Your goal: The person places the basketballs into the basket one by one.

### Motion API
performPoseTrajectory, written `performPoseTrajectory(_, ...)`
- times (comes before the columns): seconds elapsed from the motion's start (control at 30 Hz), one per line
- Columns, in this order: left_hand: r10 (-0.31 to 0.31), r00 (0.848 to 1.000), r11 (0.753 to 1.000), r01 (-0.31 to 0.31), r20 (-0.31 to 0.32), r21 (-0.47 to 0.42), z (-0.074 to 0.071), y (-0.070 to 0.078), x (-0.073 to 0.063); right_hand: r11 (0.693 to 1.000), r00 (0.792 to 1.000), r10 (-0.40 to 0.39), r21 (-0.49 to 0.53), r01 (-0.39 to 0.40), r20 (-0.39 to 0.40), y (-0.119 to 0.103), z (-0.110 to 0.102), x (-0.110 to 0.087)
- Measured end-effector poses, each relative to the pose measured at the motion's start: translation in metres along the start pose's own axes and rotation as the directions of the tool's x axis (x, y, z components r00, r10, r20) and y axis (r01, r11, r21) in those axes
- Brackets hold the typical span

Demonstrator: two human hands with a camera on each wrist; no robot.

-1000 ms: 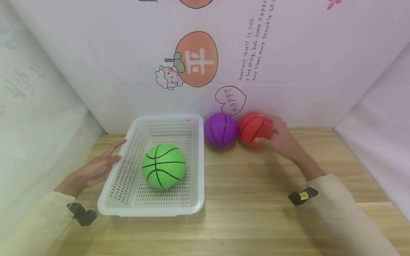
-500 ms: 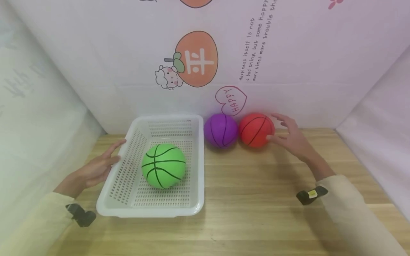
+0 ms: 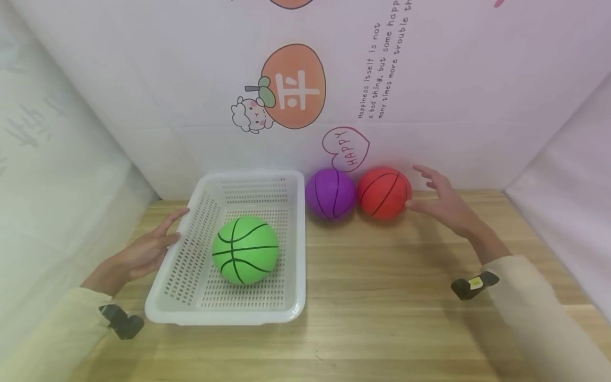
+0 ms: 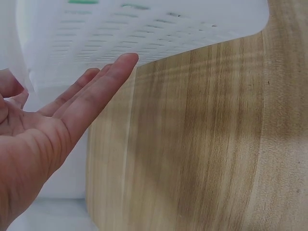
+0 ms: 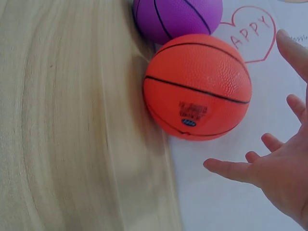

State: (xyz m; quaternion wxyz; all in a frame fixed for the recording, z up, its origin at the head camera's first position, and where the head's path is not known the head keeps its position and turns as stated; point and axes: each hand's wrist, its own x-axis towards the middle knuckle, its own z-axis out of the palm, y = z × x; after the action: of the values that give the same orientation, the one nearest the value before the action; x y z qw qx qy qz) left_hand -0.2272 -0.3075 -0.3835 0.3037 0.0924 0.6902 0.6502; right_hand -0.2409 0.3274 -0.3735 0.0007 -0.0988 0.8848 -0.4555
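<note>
three balls on show here, one of each colour, and one basket! the green ball (image 3: pixel 245 250) sits inside the white basket (image 3: pixel 224 317), down on its slotted floor; that's one in. two are outside: the purple ball (image 3: pixel 331 194), close by the basket's right side, and the red ball (image 3: pixel 384 193), just to the right of it, both on the wooden table (image 3: pixel 382 318) by the printed cloth (image 3: pixel 420 95) at the back.

two hands in play, then. the left hand (image 3: pixel 148 249) is at the basket's left side, and look at those fingers (image 4: pixel 98 94): long, straight, lying close together against the outer wall, while the thumb is only partly seen at the rim in the wrist view.

over to the right hand (image 3: pixel 446 207), beside the red ball on its right, fingers spread and slightly bent, thumb well apart from them, a wide gap facing the ball. nothing in that grasp! the wrist view shows bare cloth between hand and ball. one dark wrist device on each arm, two in all, and two pale sleeves (image 3: pixel 539 313) behind them. purple against red: touching or nearly so, can't tell which.
</note>
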Motion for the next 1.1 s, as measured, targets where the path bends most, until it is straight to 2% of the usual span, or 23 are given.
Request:
performPoseTrajectory(0.13, -0.001, 1.000, 1.000, 0.001, 0.002, 0.006, 0.000, 0.002, -0.001, 0.995, 0.999, 0.043, 0.086, -0.045, 0.029, 0.005, -0.002, 0.003)
performPoseTrajectory(0.23, 0.007, 1.000, 1.000, -0.007, 0.006, 0.012, -0.001, 0.002, -0.001, 0.973, 0.995, 0.084, 0.213, -0.093, 0.052, 0.011, -0.001, 0.009)
performPoseTrajectory(0.37, 0.008, 1.000, 1.000, -0.008, 0.011, 0.006, -0.002, 0.000, -0.002, 0.939, 0.991, 0.111, 0.319, -0.129, 0.074, 0.018, 0.003, 0.017)
performPoseTrajectory(0.8, -0.013, 1.000, 1.000, 0.013, -0.005, 0.022, 0.002, 0.002, -0.003, 0.937, 0.986, 0.134, 0.311, -0.158, 0.098, 0.024, 0.010, 0.024)
performPoseTrajectory(1.1, -0.001, 1.000, 0.999, 0.001, -0.001, 0.036, -0.001, 0.001, -0.001, 0.938, 0.985, 0.151, 0.301, -0.171, 0.090, 0.026, 0.019, 0.038)
